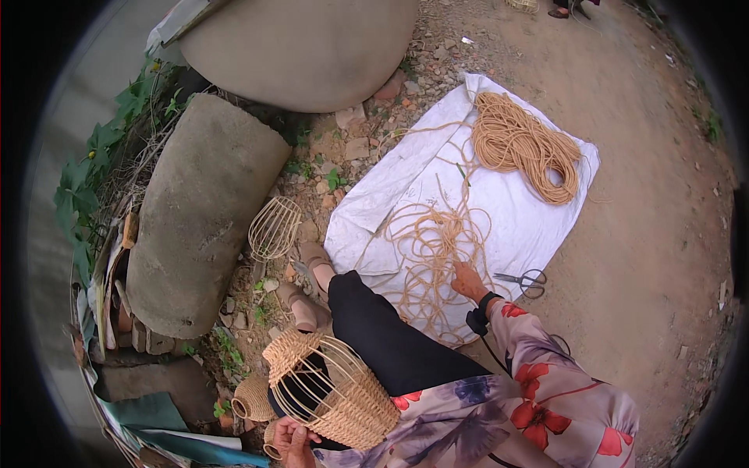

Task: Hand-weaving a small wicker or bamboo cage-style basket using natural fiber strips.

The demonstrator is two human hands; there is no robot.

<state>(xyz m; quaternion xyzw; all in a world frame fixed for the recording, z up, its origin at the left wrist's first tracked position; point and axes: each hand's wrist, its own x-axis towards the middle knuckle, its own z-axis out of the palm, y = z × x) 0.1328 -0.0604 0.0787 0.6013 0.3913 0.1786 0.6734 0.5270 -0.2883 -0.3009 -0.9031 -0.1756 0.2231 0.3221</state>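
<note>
My left hand (pixel 296 441) grips the lower rim of a half-woven basket (pixel 343 409), which has bare ribs between twined bands and lies tilted across my lap. My right hand (pixel 468 282) reaches into loose tan cord (pixel 437 234) on a white sheet (pixel 374 203), fingers curled at the strands. Black scissors (pixel 529 282) lie open just right of that hand. A thick coil of cord (pixel 511 136) rests on the sheet's far part.
Bare basket frame (pixel 273 228) and woven pieces (pixel 251 399) lie at left, near my sandalled feet (pixel 304 308). Concrete slabs (pixel 199 203), a large grey shape (pixel 304 47) and plants (pixel 94 179) border rubble. A dirt path (pixel 640 234) runs right; another person's foot (pixel 560 12) shows at top.
</note>
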